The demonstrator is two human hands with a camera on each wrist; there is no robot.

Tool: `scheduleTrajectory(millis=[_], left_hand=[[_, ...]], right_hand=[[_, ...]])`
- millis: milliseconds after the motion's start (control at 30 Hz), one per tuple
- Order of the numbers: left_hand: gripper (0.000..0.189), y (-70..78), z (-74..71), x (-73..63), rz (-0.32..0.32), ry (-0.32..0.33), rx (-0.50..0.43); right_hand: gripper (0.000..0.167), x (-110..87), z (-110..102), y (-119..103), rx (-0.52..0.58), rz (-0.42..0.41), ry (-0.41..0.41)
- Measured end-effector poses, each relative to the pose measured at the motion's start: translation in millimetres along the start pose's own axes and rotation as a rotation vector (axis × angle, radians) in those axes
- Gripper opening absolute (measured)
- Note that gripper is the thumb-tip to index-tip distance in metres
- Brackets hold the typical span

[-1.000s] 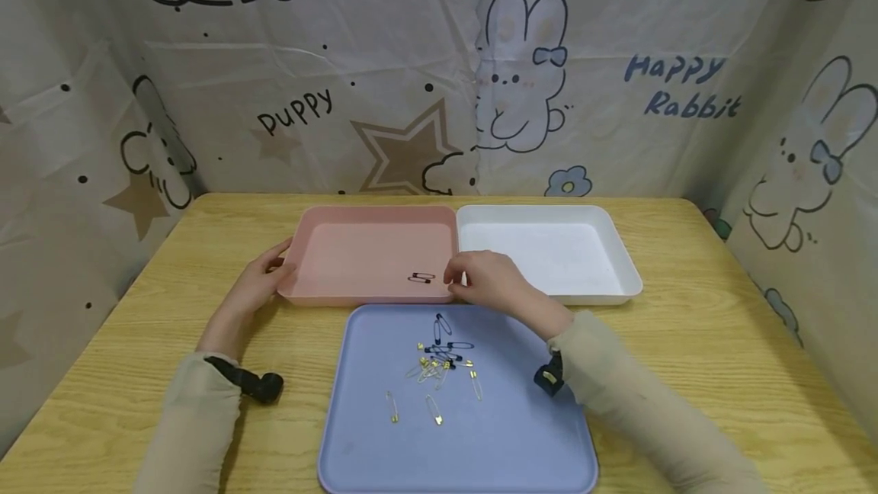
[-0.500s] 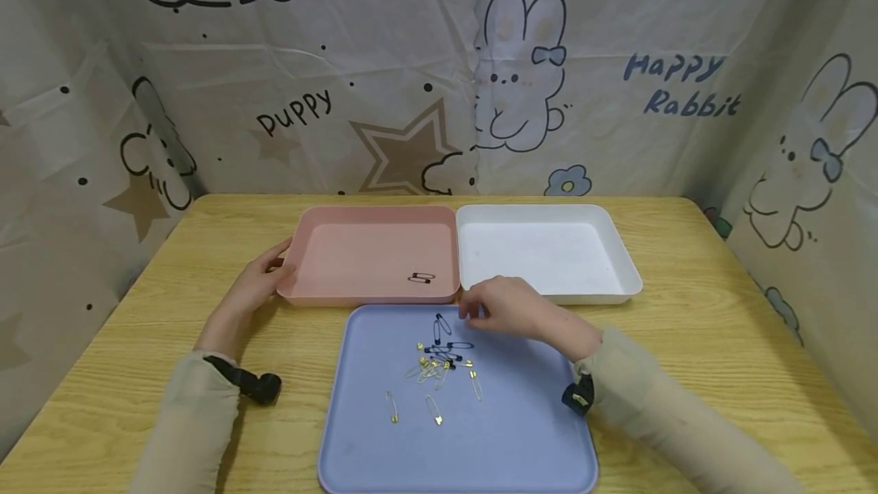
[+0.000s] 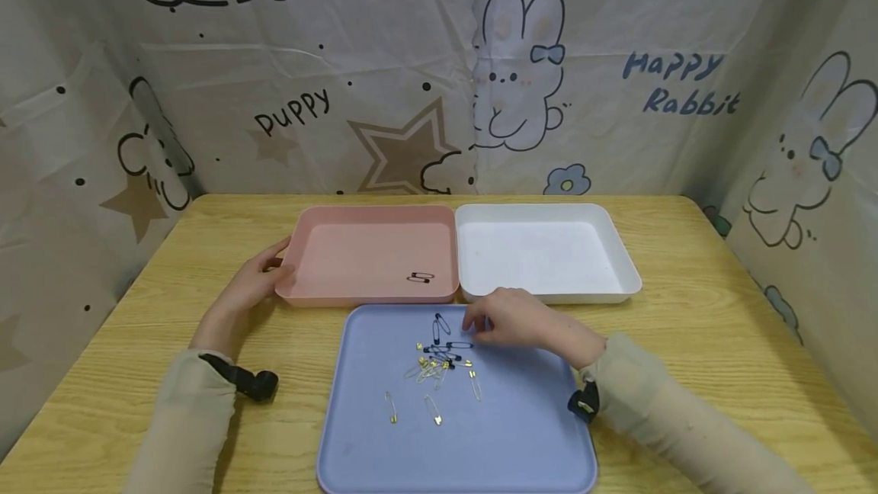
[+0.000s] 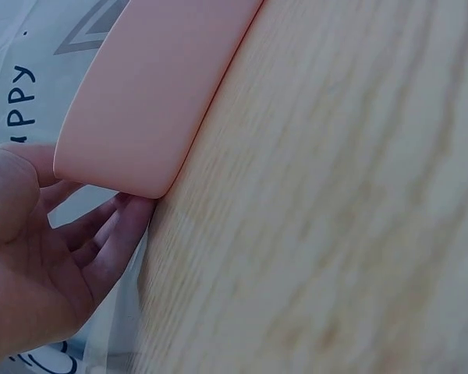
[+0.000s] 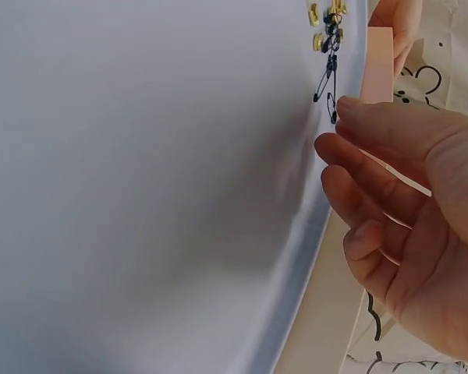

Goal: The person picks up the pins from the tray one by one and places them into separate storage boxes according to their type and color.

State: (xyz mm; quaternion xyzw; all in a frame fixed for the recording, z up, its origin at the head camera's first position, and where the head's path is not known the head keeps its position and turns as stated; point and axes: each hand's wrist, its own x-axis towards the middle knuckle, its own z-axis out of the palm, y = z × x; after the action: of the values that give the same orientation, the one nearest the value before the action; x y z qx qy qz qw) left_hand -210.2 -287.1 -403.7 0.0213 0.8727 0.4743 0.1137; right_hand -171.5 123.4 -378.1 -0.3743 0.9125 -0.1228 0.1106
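Safety pins point(image 3: 434, 364), some dark and some gold-headed, are heaped in the far half of a blue tray point(image 3: 521, 425); two gold-headed ones point(image 3: 437, 420) are set apart, nearer the front edge. Two dark pins point(image 3: 421, 277) are contained in a pink tray point(image 3: 357, 246), close to its near right corner. A white tray point(image 3: 542, 246) is placed just beside the pink one, and all three are supported by a wooden table point(image 3: 686, 273).

Two further dark pins point(image 3: 443, 323), at the far end of the heap, are seen just left of the right hand point(image 3: 511, 319), near its thumb and forefinger tips. That hand is held over the blue tray's far part, its fingers loosely bent, with a narrow gap left between thumb and forefinger. The pink tray's left end is gripped by the left hand point(image 3: 250, 284), thumb at the rim and fingers against the lower edge. Both forearms are covered by pale sleeves point(image 3: 188, 418) and angled inward.
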Motion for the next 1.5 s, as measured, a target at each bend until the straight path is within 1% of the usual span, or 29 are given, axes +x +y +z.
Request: scheduleTrajectory(millis=[200,333,567,733,967,1233,1500], left_hand=[[0.061,-0.7,-0.5,0.3,0.006,0.001,0.017],[0.061,-1.1,-0.6,0.8,0.004,0.001,0.014],[0.061,0.7,1.0,-1.1,0.026,-0.001,0.002],[0.06,0.8,1.5,-1.7,0.032,0.004,0.001],[0.06,0.1,2.0,-0.7,0.007,0.009,-0.018],[0.06,-0.6,2.9,-0.7,0.016,0.011,-0.003],[0.06,-1.0,3.1,-0.4,0.006,0.022,0.004]], right_hand=[[0.017,0.8,4.7,-0.6,0.001,0.01,-0.024],[0.018,1.4,7.5,-2.6,-0.009,0.013,-0.016],[0.01,1.5,9.8,-6.6,-0.055,-0.012,0.008],[0.005,1.5,11.1,-8.1,-0.055,-0.015,0.017],[0.004,1.6,13.5,-9.2,-0.087,-0.032,0.044],[0.006,2.3,12.6,-10.1,-0.104,-0.05,0.039],[0.003,6.0,12.0,-12.0,-0.177,-0.095,0.061]])
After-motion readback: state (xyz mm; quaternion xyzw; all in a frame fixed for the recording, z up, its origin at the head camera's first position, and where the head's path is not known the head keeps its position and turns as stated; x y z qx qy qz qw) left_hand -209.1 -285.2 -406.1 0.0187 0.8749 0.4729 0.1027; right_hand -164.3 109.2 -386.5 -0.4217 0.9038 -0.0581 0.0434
